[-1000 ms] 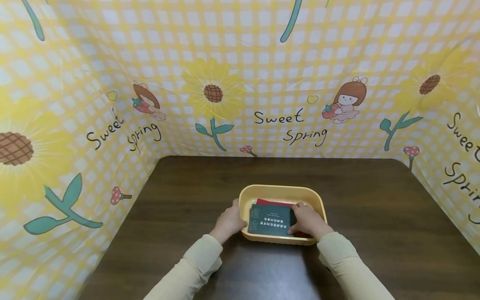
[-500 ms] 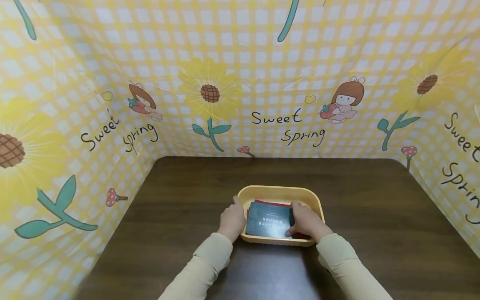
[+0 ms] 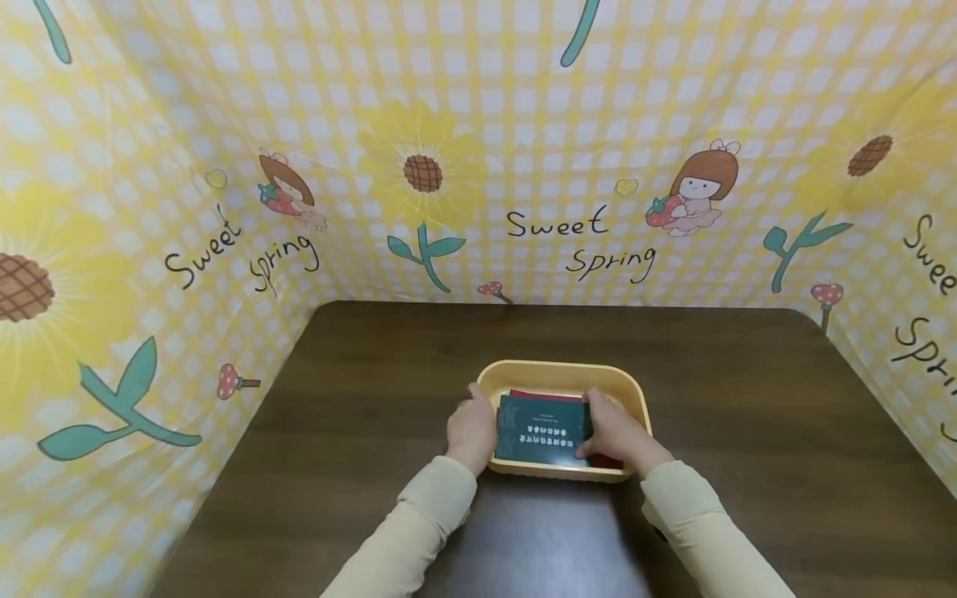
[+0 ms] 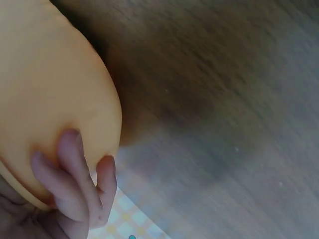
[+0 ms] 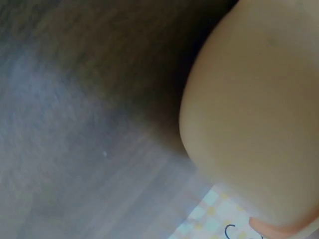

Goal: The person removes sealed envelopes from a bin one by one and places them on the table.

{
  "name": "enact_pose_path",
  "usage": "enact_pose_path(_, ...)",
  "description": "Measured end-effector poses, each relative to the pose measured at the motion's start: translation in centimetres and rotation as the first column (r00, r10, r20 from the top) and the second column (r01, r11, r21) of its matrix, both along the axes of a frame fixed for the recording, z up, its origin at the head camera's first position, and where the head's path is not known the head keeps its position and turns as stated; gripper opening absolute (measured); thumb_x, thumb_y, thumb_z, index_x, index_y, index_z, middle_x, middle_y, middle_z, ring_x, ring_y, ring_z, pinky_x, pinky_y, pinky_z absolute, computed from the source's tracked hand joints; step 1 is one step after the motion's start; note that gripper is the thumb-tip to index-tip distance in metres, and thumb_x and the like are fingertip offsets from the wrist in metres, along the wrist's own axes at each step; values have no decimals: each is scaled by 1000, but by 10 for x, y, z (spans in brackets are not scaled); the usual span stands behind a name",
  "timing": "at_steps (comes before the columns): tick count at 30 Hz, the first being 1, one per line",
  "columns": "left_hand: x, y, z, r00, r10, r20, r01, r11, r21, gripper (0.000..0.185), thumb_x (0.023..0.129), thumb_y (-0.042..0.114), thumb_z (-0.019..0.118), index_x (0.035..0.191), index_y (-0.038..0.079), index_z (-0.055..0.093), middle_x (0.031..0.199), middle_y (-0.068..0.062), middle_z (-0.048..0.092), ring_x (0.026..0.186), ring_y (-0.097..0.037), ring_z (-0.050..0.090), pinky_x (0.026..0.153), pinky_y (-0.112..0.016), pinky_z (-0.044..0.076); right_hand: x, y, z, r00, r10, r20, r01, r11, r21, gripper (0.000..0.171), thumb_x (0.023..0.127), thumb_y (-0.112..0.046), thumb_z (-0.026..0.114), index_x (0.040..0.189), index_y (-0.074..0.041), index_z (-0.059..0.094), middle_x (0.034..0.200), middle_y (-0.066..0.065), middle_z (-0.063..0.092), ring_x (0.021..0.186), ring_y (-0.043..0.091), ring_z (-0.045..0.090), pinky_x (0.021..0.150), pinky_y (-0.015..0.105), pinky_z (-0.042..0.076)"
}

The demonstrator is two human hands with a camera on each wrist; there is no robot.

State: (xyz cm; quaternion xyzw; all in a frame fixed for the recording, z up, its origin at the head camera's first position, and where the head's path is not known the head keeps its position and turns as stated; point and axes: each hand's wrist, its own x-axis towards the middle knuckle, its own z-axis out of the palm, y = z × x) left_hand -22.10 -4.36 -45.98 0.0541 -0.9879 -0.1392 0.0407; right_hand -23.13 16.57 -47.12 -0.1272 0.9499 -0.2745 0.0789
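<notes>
Card (image 3: 542, 428) in dark green, flat and printed in white, lies inside the yellow tub (image 3: 561, 375), over a red card (image 3: 604, 462). Your right hand (image 3: 616, 433) spans its right end, the grip apparently pinching it between thumb at the near edge and fingers at the far one. Your left hand (image 3: 473, 432) grips the tub's left end, bent fingers against the outer wall; you cannot tell where that thumb sits. You seem to be placing or taking up the card while steadying the tub; either way, the next move likely calls for a level hold. Smooth, round-cornered walls meet a dark, wood-grained counter (image 3: 359, 448); beyond hangs creased, checked cloth (image 3: 523, 124).
</notes>
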Motion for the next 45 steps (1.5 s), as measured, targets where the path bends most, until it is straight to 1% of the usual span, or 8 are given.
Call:
enact_pose_path(15, 1, 2, -6, 998, 8, -65, -14, 996, -92, 42, 88, 6, 60, 125, -7, 44, 79, -20, 67, 66, -28, 69, 58, -38, 56, -1, 16, 19, 984, 3, -176, -28, 990, -137, 15, 86, -1, 64, 100, -1, 59, 79, 14, 66, 67, 20, 61, 60, 31, 50)
enact_pose_path(26, 1, 1, -10, 996, 9, -89, -16, 997, -77, 40, 88, 4, 58, 123, -8, 44, 77, -21, 64, 63, -30, 68, 56, -39, 56, -6, 47, 47, 978, -167, -121, 123, 943, -309, 19, 89, -13, 66, 102, 0, 71, 93, 9, 73, 77, 8, 65, 68, 25, 53)
enact_pose_path(29, 0, 1, -9, 997, 9, -77, -15, 997, -80, 41, 88, 4, 57, 125, -8, 43, 77, -21, 63, 64, -29, 68, 56, -39, 56, -15, 58, 56, 926, -378, -22, 303, 774, -556, 26, 89, -16, 67, 107, 3, 69, 81, -6, 74, 71, -1, 66, 68, 16, 52)
enact_pose_path(35, 0, 0, -8, 1000, 19, -5, -19, 998, -59, 43, 91, 5, 55, 128, -8, 40, 81, -21, 63, 67, -29, 69, 61, -40, 56, -30, 80, 55, 694, -570, 440, 549, 23, -835, 15, 85, 0, 66, 75, -11, 70, 65, -9, 66, 57, 1, 66, 64, 14, 54)
enact_pose_path(37, 0, -1, -8, 1000, 26, 16, -25, 998, -58, 43, 91, 6, 55, 129, -7, 40, 82, -21, 63, 67, -29, 69, 62, -40, 57, -31, 87, 47, 614, -561, 556, 597, -131, -792, 25, 84, 2, 66, 65, -14, 67, 63, -7, 64, 54, 2, 65, 63, 14, 55)
enact_pose_path(39, 0, -1, -10, 999, 28, 28, -27, 998, -61, 44, 91, 7, 56, 130, -7, 40, 82, -20, 63, 67, -29, 69, 62, -39, 57, -30, 92, 37, 548, -568, 614, 642, -185, -744, 28, 84, 1, 66, 62, -16, 65, 61, -9, 62, 53, 1, 65, 64, 14, 55)
enact_pose_path(41, 0, 0, -10, 999, 31, 35, -28, 997, -66, 45, 92, 7, 56, 131, -6, 40, 83, -20, 63, 66, -28, 69, 62, -39, 57, -28, 95, 28, 509, -595, 621, 676, -170, -717, 26, 84, 0, 66, 63, -16, 64, 59, -10, 61, 53, -1, 64, 65, 14, 55)
enact_pose_path(45, -2, 1, -8, 1000, 26, 19, -24, 997, -74, 43, 92, 7, 55, 131, -6, 40, 83, -20, 63, 66, -27, 69, 61, -38, 57, -28, 98, 15, 487, -693, 532, 716, -33, -698, 9, 86, -2, 64, 83, -10, 66, 64, -11, 57, 52, -5, 61, 69, 14, 55)
